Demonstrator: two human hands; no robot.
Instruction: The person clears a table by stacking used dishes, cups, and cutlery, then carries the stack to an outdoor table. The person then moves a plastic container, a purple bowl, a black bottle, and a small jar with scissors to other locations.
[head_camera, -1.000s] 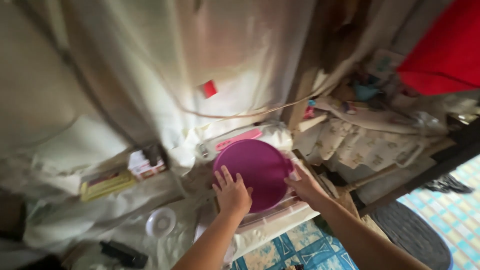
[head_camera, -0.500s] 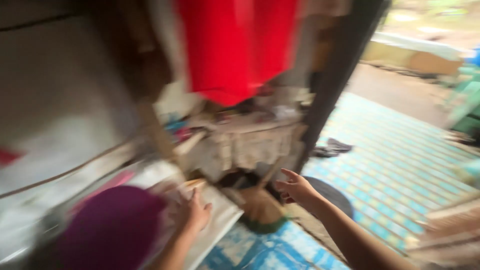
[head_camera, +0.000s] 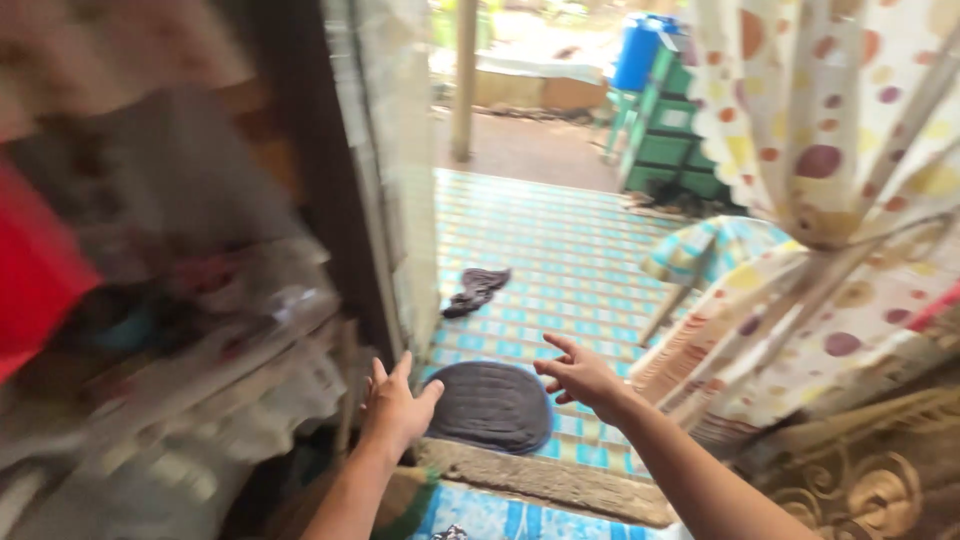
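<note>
Both hands are empty, fingers spread: the left hand (head_camera: 395, 400) hangs by the door post (head_camera: 330, 200), the right hand (head_camera: 578, 375) reaches toward 1 o'clock over the doorway. Nearest them is the dark oval mat (head_camera: 490, 405), lying flat on the tiled floor (head_camera: 560, 250) just past the stone sill (head_camera: 540, 480), between the two hands. Its long axis runs from 9 to 3 o'clock, across the doorway. Stepping through well, I judge, means clearing the sill and the spotted curtain (head_camera: 820, 120) at 2 o'clock.
</note>
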